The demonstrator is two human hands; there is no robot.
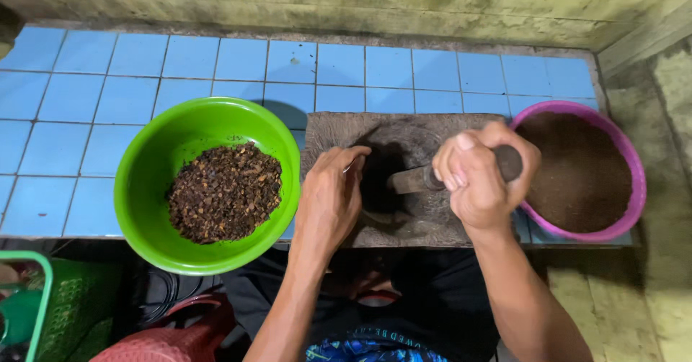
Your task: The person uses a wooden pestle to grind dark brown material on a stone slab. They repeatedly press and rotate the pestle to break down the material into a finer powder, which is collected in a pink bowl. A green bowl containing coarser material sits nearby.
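A square stone mortar (411, 128) sits on the blue tiled counter, with a dark hollow in its middle. My right hand (479, 178) grips a stone pestle (418, 180) whose tip points into the hollow. My left hand (331, 196) rests on the mortar's left rim, fingers curled into the hollow; whether it holds anything is hidden. To the left stands a green bowl (155, 164) with coarse dark brown bits (225, 193). To the right, a pink bowl (634, 178) holds fine brown powder (577, 171).
The blue tiled counter (86, 88) runs left and back to a stained wall (360, 2). Below its front edge at the lower left are a green plastic basket (43, 304) and a red plastic item (173, 337). My lap is below the mortar.
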